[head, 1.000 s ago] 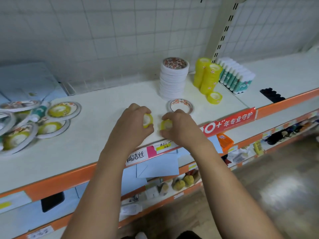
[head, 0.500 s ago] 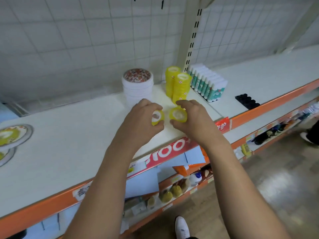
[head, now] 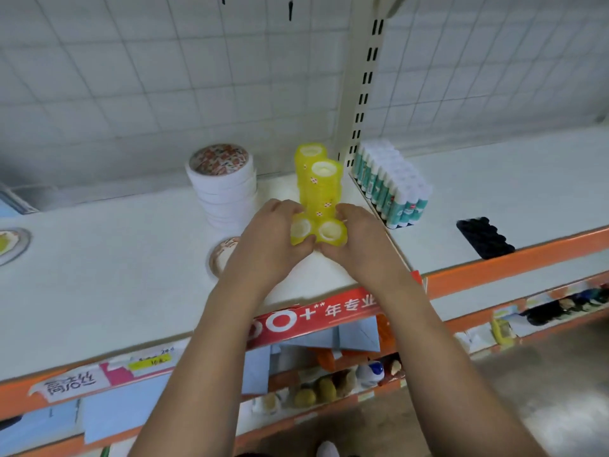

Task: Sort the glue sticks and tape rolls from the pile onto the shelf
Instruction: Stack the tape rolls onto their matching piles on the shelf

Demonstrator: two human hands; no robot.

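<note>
My left hand grips a small yellow tape roll, and my right hand grips a second yellow tape roll. Both rolls sit side by side just in front of two tall stacks of yellow tape rolls on the white shelf. A stack of wide white tape rolls stands to the left of them. One flat white tape roll lies partly hidden behind my left hand. A block of upright glue sticks with white caps stands to the right of the shelf post.
A cream slotted upright post rises behind the yellow stacks. A black tray lies near the orange shelf edge at right. One packaged tape disc shows at the far left edge. Lower shelves hold blue envelopes and small items.
Both hands have moved forward with their yellow rolls, up to the foot of the yellow stacks. The view has shifted right, so the pile at the left is almost out of sight.
</note>
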